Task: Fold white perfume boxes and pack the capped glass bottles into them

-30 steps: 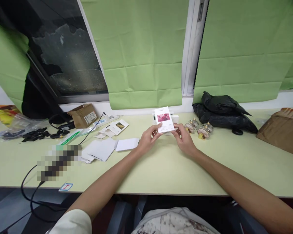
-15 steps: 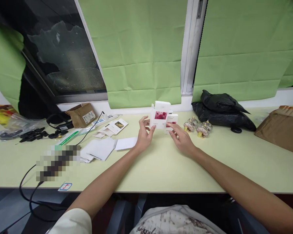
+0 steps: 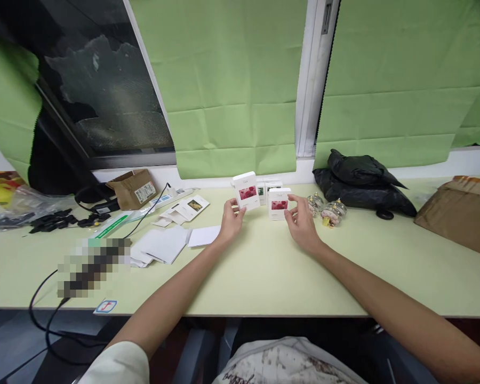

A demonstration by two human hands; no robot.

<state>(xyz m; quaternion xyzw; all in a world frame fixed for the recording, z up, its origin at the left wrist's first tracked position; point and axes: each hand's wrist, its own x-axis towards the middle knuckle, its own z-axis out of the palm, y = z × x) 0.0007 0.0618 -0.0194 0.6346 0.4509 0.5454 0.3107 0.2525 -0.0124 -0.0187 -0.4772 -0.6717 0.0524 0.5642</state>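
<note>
In the head view, my left hand is closed on the lower left part of a small white box with a picture of red fruit or flowers. That box is tilted and held up off the table. A matching white box stands upright on the table to its right. My right hand has its thumb and fingers at the right edge of this second box. Behind both, more white boxes with green pictures stand partly hidden.
Ornate gold-trimmed jars stand just right of my right hand. Black plastic bags and a brown package lie further right. Flattened white cartons, a cardboard box and cables are on the left. A white windowsill borders the table's back.
The white box in my left hand has moved left and slightly down. My right hand has left it and moved right, to the second box, uncovering its front and the boxes behind.
</note>
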